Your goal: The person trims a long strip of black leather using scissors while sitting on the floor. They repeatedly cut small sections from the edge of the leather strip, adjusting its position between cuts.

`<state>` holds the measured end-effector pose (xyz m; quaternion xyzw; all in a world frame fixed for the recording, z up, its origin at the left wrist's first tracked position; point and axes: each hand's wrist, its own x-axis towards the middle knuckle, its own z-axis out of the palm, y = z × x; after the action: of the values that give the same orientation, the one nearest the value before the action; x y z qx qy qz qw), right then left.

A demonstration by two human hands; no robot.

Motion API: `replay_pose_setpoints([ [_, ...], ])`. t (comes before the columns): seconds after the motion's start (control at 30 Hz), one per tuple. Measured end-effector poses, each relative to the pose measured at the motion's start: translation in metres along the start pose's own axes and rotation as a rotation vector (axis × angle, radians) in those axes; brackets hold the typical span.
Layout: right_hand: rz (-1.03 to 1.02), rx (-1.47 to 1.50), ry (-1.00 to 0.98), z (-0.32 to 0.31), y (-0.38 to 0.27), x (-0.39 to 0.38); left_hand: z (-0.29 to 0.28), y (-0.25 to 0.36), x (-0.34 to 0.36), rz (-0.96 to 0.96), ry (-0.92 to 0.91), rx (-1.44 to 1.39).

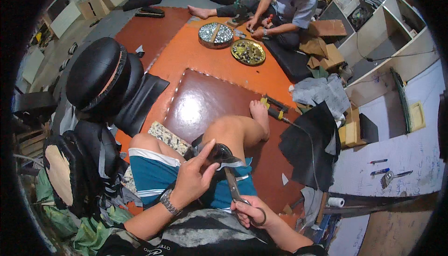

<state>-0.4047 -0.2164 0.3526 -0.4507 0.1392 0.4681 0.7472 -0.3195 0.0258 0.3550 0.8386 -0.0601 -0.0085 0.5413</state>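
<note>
Head view: looks down, just below centre at six o'clock, on a glossy black piece (221,153) above the lap (154,172), between the two hands. Looks rounded and dark, with bright reflections on top and a paler, greyish lower edge.

At seven o'clock, sets the left hand (193,174), with a metal-banded watch (169,202) at its wrist, by the piece's left side; spreads thumb and forefinger part-way in a V. Hides the other fingers, so cannot tell how firmly, if at all, gripped.

Between five and six o'clock, curls the right hand (252,211) closed round the handles of steel scissors (233,186), with blades pointing up toward the piece's lower edge. Cannot tell of any gap between the blades.

Farther off at twelve o'clock, on the orange floor (270,81), shows a round tin (216,47) full of small silvery pieces (225,34), with a brown strip (215,33) laid across. Just beside, toward one o'clock, shows a shallow gold-coloured tray (249,64) with scattered dark and pale bits (246,51), too small to name. Past both, at one o'clock, shows a seated co-worker (291,9).
</note>
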Motion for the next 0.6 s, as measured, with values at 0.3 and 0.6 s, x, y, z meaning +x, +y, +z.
replay_pose_setpoints([
  [0.3,-0.124,-0.034,0.043,0.021,-0.008,0.013,-0.001,0.007,0.039,0.258,0.083,0.095],
  [0.6,-0.214,0.031,0.135,0.049,0.004,0.041,0.015,0.019,0.042,0.33,0.132,0.293],
])
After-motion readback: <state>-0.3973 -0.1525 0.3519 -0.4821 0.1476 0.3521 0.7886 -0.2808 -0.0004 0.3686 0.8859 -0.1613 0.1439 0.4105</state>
